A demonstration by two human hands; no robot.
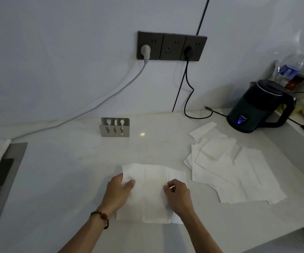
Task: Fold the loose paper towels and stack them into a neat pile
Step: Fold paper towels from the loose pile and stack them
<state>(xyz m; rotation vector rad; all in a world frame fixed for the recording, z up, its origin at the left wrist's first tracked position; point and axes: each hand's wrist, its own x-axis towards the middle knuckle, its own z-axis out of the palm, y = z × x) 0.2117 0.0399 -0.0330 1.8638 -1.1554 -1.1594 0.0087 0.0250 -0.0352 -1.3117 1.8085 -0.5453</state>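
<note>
Wall (74, 52): pale and plain, it fills the upper half of the view behind the counter
Counter (70, 161): a light stone-like top that carries everything; a small bright reflection lies near its middle
Loose paper towels (239, 168): white sheets lying flat and overlapping in an untidy spread on the right part of the counter, near the kettle and apart from the hands
Paper towel under the hands (153, 190): one white sheet lying flat on the counter in front of the person, with fold lines running from near edge to far edge; its right strip looks folded over the middle part
Kettle (257, 108): dark, standing upright at the right back of the counter, a small blue display lit on its base, its black cord going to the wall
Socket strip (171, 46): three dark sockets on the wall; a grey plug sits in the left one and a black plug in the right one
Napkin holder (115, 127): metal, upright near the wall, with fork, knife and spoon shapes cut out
Bottles (290, 70): some plastic ones behind the kettle, blurred
Left hand (119, 192): its thumb lies on top of the sheet's left edge and the fingers go under it, so it holds that edge; a bead bracelet is on the wrist
Right hand (178, 196): rests on the right part of the sheet with fingers curled; it seems to pinch the folded edge, though this I cannot tell for sure
</note>
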